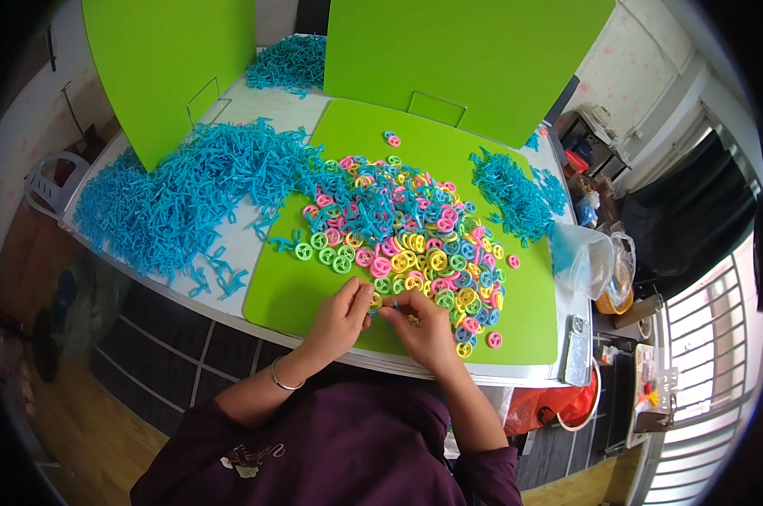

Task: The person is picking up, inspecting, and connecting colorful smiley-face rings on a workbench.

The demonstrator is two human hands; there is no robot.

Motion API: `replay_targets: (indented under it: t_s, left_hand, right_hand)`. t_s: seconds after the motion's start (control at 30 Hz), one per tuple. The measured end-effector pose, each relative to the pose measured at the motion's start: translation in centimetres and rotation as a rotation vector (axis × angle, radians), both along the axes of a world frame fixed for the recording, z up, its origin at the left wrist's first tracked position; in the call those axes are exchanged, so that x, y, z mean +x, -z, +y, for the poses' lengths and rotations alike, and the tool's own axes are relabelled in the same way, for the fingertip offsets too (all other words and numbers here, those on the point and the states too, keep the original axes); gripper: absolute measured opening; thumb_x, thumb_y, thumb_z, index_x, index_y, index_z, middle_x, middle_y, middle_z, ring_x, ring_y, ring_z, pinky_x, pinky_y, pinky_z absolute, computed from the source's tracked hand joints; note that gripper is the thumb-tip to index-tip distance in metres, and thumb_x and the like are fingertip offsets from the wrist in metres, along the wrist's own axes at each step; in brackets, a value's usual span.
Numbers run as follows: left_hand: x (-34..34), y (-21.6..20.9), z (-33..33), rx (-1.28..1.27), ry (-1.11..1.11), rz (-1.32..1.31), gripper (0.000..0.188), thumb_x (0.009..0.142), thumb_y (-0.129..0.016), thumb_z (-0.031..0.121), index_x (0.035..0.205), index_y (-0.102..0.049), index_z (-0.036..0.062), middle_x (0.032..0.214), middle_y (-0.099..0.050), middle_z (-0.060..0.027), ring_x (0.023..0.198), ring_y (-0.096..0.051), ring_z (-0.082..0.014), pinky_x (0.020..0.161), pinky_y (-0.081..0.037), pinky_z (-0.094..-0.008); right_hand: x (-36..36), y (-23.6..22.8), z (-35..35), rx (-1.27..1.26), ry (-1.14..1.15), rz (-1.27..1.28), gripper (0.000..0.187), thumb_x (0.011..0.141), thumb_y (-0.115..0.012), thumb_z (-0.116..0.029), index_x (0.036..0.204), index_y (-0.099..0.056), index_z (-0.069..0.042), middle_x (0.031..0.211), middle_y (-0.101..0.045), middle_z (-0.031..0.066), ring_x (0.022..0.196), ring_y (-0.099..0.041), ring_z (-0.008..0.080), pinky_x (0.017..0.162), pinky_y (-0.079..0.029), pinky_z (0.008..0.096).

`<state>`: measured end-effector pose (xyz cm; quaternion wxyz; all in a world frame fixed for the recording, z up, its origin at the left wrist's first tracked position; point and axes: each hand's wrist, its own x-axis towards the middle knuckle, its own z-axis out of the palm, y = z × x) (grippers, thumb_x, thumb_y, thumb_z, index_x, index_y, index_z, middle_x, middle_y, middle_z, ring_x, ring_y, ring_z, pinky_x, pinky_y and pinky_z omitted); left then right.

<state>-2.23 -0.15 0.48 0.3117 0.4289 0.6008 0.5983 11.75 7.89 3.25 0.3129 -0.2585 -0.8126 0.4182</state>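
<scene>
lime-green board bears heaped loose plastic wheels, so much seems left; left hand pinches a yellow wheel; right hand, grip unclear.

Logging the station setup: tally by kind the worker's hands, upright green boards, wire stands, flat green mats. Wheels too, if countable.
Left hand and right hand: 2
Upright green boards: 2
Wire stands: 2
Flat green mat: 1
Total: 7
Wheels left out: they overlap too much to count.
</scene>
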Motion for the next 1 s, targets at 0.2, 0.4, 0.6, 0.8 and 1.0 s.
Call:
replay_targets:
  t_s: [0.2, 0.4, 0.6, 0.8, 1.0]
  left_hand:
    - [0.0, 0.0, 0.1, -0.004, 0.047, -0.116, 0.023, 0.101, -0.04, 0.021, 0.088, -0.047, 0.0044, 0.06, -0.043, 0.0006, 0.045, -0.046, -0.0073, 0.04, -0.034, -0.0241]
    - [0.1, -0.4, 0.2, -0.011, 0.049, -0.067, 0.027, 0.101, -0.038, 0.023, 0.083, -0.042, 0.0036, 0.054, -0.041, -0.0048, 0.042, -0.048, -0.0139, 0.038, -0.034, -0.0291]
    - [0.1, -0.3, 0.2, -0.025, 0.047, -0.154, 0.026, 0.101, -0.038, 0.021, 0.081, -0.041, 0.004, 0.052, -0.041, -0.0045, 0.041, -0.048, -0.0138, 0.038, -0.034, -0.0287]
    - [-0.1, 0.5, 0.5, -0.024, 0.032, -0.165, 0.022, 0.101, -0.038, 0.02, 0.084, -0.04, 0.0058, 0.052, -0.043, -0.0014, 0.041, -0.044, -0.0097, 0.037, -0.034, -0.0243]
    - [0.4, 0.3, 0.1, 0.001, 0.02, -0.126, 0.022, 0.101, -0.037, 0.02, 0.086, -0.04, 0.0055, 0.052, -0.046, -0.0024, 0.042, -0.048, -0.0095, 0.039, -0.037, -0.0232]
  right_hand:
    - [-0.3, -0.1, -0.5, 0.075, 0.063, -0.003, 0.015, 0.081, -0.071, -0.007, 0.093, -0.064, -0.001, 0.085, -0.069, 0.0105, 0.075, -0.068, 0.0177, 0.065, -0.051, 0.0284]
    - [-0.6, 0.3, -0.7, 0.041, 0.099, 0.023, 0.015, 0.081, -0.07, -0.008, 0.092, -0.064, 0.0, 0.085, -0.07, 0.0114, 0.074, -0.067, 0.0164, 0.065, -0.051, 0.0281]
    - [-0.7, 1.0, -0.5, -0.225, 0.102, 0.042, 0.014, 0.082, -0.07, -0.008, 0.09, -0.064, 0.001, 0.082, -0.069, 0.0114, 0.075, -0.067, 0.0133, 0.063, -0.05, 0.0264]
    - [-1.3, 0.9, -1.3, 0.212, 0.159, 0.096, 0.013, 0.082, -0.07, -0.008, 0.088, -0.064, 0.001, 0.081, -0.069, 0.0122, 0.071, -0.067, 0.0139, 0.06, -0.05, 0.0268]
    - [-0.8, 0.9, -0.1, -0.349, 0.093, 0.079, 0.009, 0.086, -0.066, -0.006, 0.088, -0.062, 0.001, 0.08, -0.066, 0.0055, 0.074, -0.061, 0.008, 0.067, -0.049, 0.0223]
